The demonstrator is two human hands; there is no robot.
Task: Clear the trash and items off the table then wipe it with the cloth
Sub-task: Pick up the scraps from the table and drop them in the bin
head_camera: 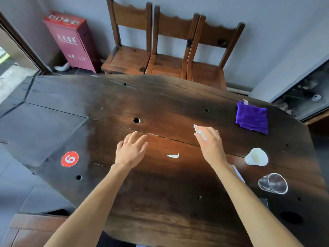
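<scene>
My right hand (pixel 211 141) pinches a crumpled white scrap of trash (pixel 199 131) above the dark wooden table (pixel 160 193). My left hand (pixel 130 150) hovers flat over the table's middle with its fingers spread and nothing in it. A small white paper scrap (pixel 173 155) lies on the wood between my hands. A purple cloth (pixel 252 117) lies folded near the far right edge. A white paper cup (pixel 256 156) and a clear plastic cup (pixel 273 183) sit on the right side. A white slip (pixel 238 173) shows partly behind my right forearm.
Three wooden chairs (pixel 169 56) stand against the wall beyond the table. A red cabinet (pixel 71 40) stands in the far left corner. A red round sticker marked 6 (pixel 70 159) is on the table's left part. Dark tiled floor lies to the left.
</scene>
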